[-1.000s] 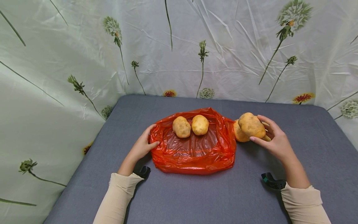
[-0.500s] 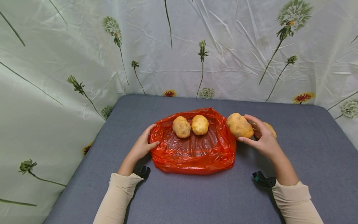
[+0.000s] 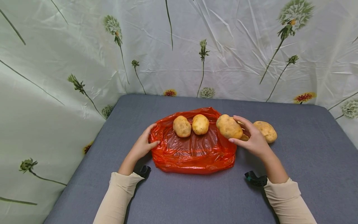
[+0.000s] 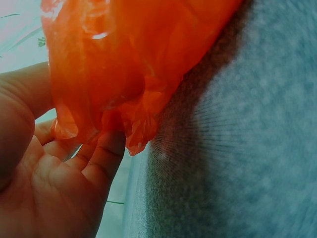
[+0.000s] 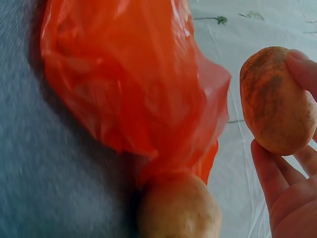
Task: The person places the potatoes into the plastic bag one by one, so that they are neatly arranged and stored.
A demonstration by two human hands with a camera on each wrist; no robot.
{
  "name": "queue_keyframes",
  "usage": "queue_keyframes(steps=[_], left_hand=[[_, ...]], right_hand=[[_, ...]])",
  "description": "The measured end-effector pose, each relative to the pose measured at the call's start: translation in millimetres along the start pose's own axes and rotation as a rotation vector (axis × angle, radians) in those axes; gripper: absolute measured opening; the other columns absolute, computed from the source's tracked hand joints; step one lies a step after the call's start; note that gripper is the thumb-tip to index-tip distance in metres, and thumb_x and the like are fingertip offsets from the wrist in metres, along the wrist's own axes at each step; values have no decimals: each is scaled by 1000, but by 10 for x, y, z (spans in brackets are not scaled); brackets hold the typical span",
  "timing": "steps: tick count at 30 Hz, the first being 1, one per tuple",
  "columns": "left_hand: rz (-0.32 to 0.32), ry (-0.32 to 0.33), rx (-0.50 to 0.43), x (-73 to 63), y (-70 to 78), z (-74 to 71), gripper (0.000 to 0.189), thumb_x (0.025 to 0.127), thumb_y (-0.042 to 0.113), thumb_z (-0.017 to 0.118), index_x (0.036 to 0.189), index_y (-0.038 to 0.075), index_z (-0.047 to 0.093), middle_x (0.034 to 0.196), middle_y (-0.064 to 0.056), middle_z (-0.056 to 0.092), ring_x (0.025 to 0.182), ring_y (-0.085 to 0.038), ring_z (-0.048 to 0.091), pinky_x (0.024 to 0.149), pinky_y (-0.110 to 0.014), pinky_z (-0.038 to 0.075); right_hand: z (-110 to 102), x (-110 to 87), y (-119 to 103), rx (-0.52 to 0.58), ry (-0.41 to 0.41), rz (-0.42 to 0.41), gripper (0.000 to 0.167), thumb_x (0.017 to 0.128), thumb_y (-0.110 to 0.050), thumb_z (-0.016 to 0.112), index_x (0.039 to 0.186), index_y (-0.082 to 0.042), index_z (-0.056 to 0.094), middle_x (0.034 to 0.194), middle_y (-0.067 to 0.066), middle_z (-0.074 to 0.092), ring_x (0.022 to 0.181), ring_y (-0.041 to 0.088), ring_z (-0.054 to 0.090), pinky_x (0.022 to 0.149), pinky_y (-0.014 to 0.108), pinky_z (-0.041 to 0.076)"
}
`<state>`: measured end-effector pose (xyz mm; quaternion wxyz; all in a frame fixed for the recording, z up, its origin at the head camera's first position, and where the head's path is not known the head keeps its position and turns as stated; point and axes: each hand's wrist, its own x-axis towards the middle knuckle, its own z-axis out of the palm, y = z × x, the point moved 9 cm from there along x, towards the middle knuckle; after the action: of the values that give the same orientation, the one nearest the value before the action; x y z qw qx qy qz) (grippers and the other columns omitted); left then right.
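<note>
A red plastic bag [image 3: 193, 163] lies spread with its mouth facing up, and two potatoes sit inside it, a brownish one [image 3: 182, 127] and a paler one [image 3: 200, 124]. At the bag's left side my left hand [image 3: 142, 145] holds its edge between thumb and fingers; the left wrist view shows the crinkled plastic [image 4: 114, 64] between them. My right hand [image 3: 254, 140] grips another potato [image 3: 229, 127] above the bag's right rim. Dark smudges mark that held potato [image 5: 275, 101] in the right wrist view.
One potato [image 3: 265, 131] rests on the grey cloth-covered table [image 3: 201, 199] right of the bag. Another potato [image 5: 178, 210] lies against the bag's right side, mostly hidden by my right hand in the head view. A flower-patterned curtain [image 3: 173, 71] hangs behind the table.
My right hand has moved left with its potato, from over the potatoes on the right to over the bag's right rim. The left hand stays at the bag's left edge.
</note>
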<state>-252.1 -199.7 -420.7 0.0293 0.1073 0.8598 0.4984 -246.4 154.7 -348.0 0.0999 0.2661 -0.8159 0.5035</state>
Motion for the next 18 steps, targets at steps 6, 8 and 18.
queue_keyframes(steps=[6, 8, 18], left_hand=[[17, -1, -4, 3, 8, 2, 71, 79, 1, 65, 139, 8, 25, 135, -20, 33, 116, -34, 41, 92, -47, 37], [13, -5, -8, 4, 2, 6, 71, 80, 1, 64, 139, 8, 25, 135, -19, 32, 116, -33, 41, 92, -47, 37], [26, -8, -7, 2, 14, 5, 71, 80, 0, 64, 139, 8, 25, 134, -20, 33, 113, -34, 43, 89, -47, 39]], right_hand=[[143, 57, -133, 47, -34, -10, 74, 63, 12, 74, 129, 4, 42, 126, 19, 42, 112, 2, 41, 87, 14, 38], [191, 77, -211, 66, -53, -7, 72, 64, 13, 73, 128, 6, 41, 126, 21, 41, 112, 2, 41, 87, 15, 38], [388, 114, -265, 33, -94, -50, 71, 65, 7, 75, 128, 6, 42, 127, 22, 44, 116, 23, 42, 91, 16, 34]])
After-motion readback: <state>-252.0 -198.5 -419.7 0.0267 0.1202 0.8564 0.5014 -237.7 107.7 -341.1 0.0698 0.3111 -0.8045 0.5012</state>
